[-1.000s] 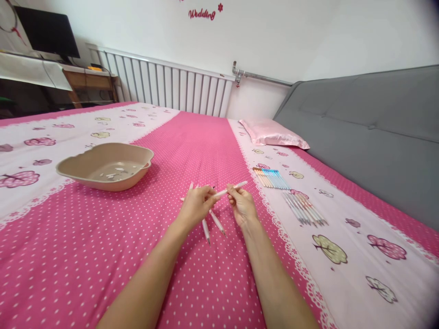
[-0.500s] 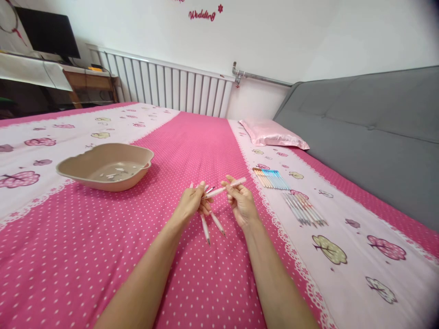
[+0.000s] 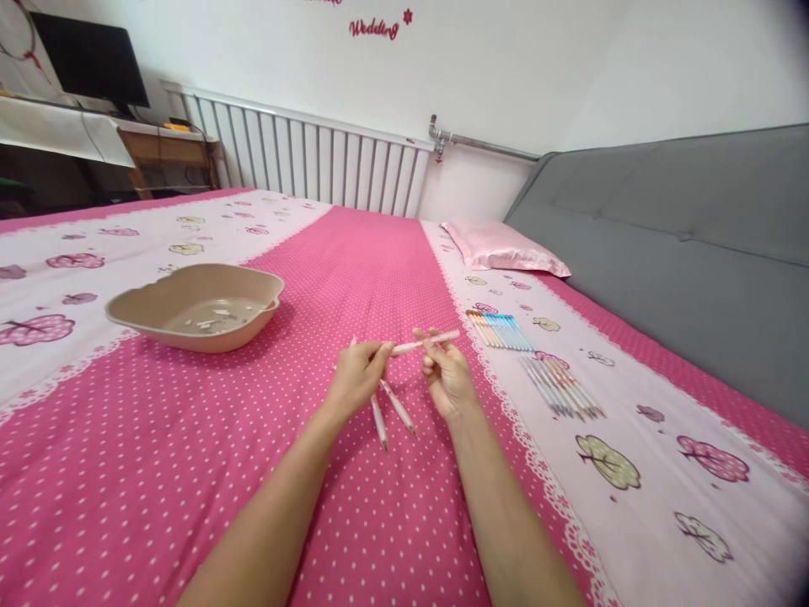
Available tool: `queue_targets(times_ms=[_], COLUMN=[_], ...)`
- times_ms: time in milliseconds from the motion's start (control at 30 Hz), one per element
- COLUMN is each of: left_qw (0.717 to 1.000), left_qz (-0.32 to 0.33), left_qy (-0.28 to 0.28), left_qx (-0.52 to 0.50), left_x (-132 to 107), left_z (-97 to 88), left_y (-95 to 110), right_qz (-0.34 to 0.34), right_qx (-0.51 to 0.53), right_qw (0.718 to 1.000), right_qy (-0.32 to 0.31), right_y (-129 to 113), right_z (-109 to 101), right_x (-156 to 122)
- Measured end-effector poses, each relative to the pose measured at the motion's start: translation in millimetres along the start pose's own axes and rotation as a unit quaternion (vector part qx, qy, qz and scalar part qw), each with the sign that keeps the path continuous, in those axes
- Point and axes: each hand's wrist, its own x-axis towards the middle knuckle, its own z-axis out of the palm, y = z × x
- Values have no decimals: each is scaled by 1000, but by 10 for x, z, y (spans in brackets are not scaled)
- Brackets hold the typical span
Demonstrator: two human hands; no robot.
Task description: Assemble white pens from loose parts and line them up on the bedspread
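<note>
Both my hands hover over the pink dotted bedspread (image 3: 190,472). My right hand (image 3: 447,377) is closed round a white pen (image 3: 425,343) that lies crosswise, its left tip pinched by the fingers of my left hand (image 3: 359,379). The left hand is also closed on two more white pens (image 3: 388,410), whose tips point down towards me below the palm.
A beige heart-shaped bowl (image 3: 195,307) with small white bits inside sits at the left. To the right lie a row of pastel pens (image 3: 499,328) and a second row of pens (image 3: 561,386). A pink pillow (image 3: 502,246) and the grey headboard (image 3: 683,244) are further right.
My left fingers have closed onto the tip of the crosswise pen, which now lies more level. Both hands stay in about the same place.
</note>
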Motion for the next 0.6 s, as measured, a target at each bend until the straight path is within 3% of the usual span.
queue_targets(times_ms=[100,167,267,400,500,600], left_qw=[997,996,999,994,991,997], left_qz=[-78,-85,-16,101,105,43], left_qy=[-14,1,39,33,51,23], left_qx=[-25,2,24,21,60,57], left_x=[0,-3,-9,-8,-6,-9], left_z=[-19,-26,-16,29,36,11], left_y=[-8,-17,-22,-32,-27,1], right_qz=[7,8,6,8,9,4], right_qx=[-9,-9,3,13,10,6], right_qw=[1000,1000,1000,1000,1000,1000], right_qy=[-4,-2,8,15,8,5], right_y=[2,4,7,8,5,2], right_z=[5,3,-4,-12,-8,2], right_x=[-1,2,6,6,4,1])
